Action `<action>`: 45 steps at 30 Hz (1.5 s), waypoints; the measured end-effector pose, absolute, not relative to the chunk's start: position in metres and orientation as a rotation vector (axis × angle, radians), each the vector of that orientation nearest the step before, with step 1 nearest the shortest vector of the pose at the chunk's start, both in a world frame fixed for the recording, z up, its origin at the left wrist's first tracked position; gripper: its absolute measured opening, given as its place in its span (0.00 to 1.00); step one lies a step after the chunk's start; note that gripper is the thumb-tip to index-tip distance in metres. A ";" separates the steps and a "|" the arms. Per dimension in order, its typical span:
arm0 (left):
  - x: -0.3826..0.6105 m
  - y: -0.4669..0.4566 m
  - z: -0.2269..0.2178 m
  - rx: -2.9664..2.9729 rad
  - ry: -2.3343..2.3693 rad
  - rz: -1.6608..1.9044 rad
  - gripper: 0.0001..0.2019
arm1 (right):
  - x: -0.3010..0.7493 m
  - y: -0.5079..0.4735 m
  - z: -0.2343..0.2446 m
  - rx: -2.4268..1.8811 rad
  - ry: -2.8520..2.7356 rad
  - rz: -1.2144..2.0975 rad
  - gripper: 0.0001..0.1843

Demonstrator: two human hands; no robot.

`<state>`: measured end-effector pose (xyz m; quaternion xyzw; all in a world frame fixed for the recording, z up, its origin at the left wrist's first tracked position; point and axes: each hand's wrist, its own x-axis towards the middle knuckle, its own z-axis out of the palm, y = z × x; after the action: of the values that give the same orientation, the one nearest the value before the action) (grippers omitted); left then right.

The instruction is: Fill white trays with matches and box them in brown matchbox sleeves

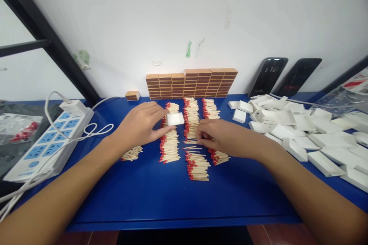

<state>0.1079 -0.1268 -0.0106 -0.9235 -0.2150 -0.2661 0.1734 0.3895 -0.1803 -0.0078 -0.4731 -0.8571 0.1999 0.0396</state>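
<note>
My left hand [143, 122] pinches a small white matchbox tray [175, 118] between thumb and fingers, above a row of red-tipped matches [169, 145]. The tray's inside faces me. Curled over the matches [191, 116] of the middle row is my right hand [214, 134], its thumb and fingers brought together; what they hold, if anything, is hidden. Below those fingertips a few matches lie spread apart, then comes another dense group [197, 166]. A further row of matches [211, 108] runs partly under my right hand. Beside my left wrist lies a smaller match heap [132, 154].
Stacked matchboxes [191, 84] line the wall, with a single matchbox [132, 95] to their left. Many white trays [287, 122] are heaped on the right, before two dark phones [267, 76]. A power strip [51, 138] with white cables occupies the left of the blue table [161, 203].
</note>
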 end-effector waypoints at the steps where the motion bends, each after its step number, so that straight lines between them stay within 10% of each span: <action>1: 0.108 -0.127 -0.011 -2.618 -0.614 -0.753 0.18 | 0.390 -0.180 -0.008 -1.444 -2.626 0.606 0.08; 45: 0.123 -0.147 -0.015 -2.750 -0.498 -0.777 0.15 | 0.377 -0.184 0.000 -1.292 -2.442 0.453 0.07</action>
<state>0.1232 -0.1474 -0.0150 -0.9412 -0.1704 -0.2660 0.1200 0.3770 -0.1844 -0.0004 -0.4549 -0.8594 0.1594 0.1703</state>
